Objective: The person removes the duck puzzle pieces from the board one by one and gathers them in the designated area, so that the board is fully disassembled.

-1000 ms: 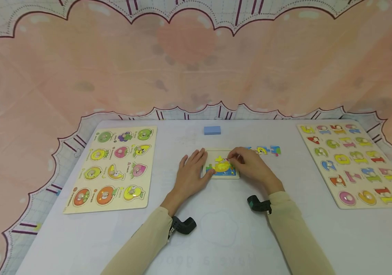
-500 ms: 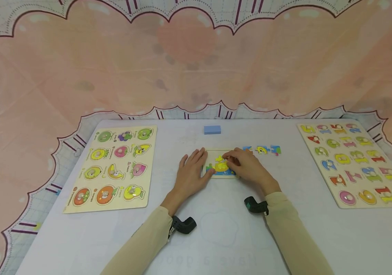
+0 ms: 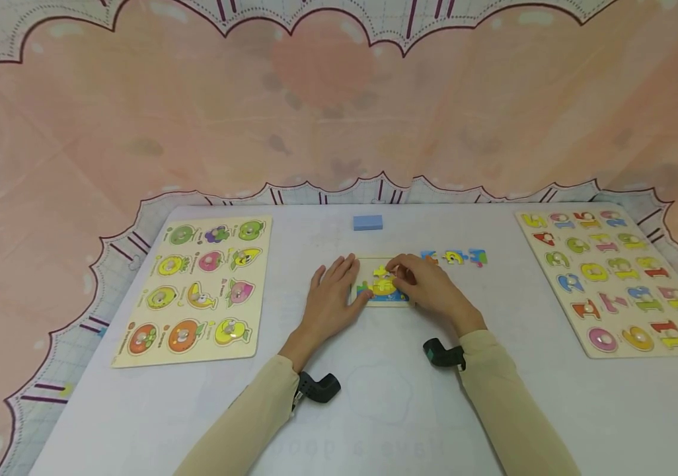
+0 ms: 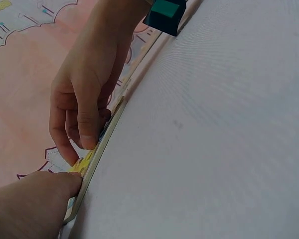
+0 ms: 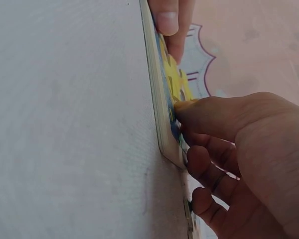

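In the head view a small wooden jigsaw board (image 3: 369,265) lies at mid-table, with yellow and blue pieces (image 3: 383,287) on it. My left hand (image 3: 330,297) lies at its left side, fingers straight and spread, the thumb over the board's lower edge. The left wrist view has that thumb (image 4: 72,185) pressing at the yellow part. My right hand (image 3: 434,287) reaches over the board's right half, thumb and index finger pinching a yellow puzzle piece (image 5: 187,103) low over the picture. Its other fingers curl loosely; the palm side hides part of the board.
Several joined-looking loose puzzle pieces (image 3: 454,257) lie just beyond the right hand. A blue block (image 3: 368,223) stands behind the board. To the left is a fruit puzzle board (image 3: 238,340), to the right a number puzzle board (image 3: 559,291). A patterned cloth (image 3: 321,132) hangs behind.
My right hand has shifted slightly left over the board, uncovering more of the loose pieces behind it; in the last half second it barely moves. The left hand stays in place.
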`<state>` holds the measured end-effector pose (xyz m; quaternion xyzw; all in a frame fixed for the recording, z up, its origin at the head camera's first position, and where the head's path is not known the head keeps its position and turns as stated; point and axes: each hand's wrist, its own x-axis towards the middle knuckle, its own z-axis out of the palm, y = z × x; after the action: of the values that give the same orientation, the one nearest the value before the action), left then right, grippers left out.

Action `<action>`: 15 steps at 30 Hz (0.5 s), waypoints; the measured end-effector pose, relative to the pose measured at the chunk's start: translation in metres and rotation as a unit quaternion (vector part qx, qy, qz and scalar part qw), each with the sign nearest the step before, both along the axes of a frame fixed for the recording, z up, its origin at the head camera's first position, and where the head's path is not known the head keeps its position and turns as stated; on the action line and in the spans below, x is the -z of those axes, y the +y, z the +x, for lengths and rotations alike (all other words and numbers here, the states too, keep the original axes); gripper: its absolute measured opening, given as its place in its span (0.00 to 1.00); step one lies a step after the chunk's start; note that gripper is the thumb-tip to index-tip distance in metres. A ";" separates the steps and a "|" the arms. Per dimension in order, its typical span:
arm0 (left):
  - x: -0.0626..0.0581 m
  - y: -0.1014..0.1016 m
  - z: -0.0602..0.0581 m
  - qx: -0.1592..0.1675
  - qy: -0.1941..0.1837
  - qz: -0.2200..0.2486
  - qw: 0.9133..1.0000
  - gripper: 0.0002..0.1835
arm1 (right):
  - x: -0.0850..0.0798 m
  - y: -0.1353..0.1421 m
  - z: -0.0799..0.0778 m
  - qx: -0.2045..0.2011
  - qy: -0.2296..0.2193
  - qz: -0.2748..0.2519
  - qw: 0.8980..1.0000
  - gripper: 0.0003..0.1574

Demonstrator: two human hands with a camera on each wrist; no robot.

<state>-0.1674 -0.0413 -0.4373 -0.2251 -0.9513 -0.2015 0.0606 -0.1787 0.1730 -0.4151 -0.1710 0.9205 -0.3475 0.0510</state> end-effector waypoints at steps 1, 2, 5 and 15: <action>0.000 0.000 0.000 0.000 0.000 0.000 1.000 0.35 | 0.000 0.000 0.000 -0.001 0.000 -0.002 1.000 0.13; 0.000 0.000 0.000 0.000 0.000 0.000 1.000 0.35 | 0.000 0.000 0.000 -0.001 -0.001 -0.005 1.000 0.13; 0.000 0.000 0.000 0.001 0.000 0.003 1.000 0.35 | 0.000 0.000 0.000 0.000 -0.003 -0.014 1.000 0.12; 0.000 0.000 -0.001 -0.001 -0.001 -0.001 1.000 0.35 | -0.001 0.002 -0.001 0.005 0.004 -0.017 1.000 0.13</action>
<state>-0.1683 -0.0417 -0.4374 -0.2239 -0.9518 -0.2012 0.0594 -0.1801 0.1746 -0.4143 -0.1684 0.9154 -0.3631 0.0426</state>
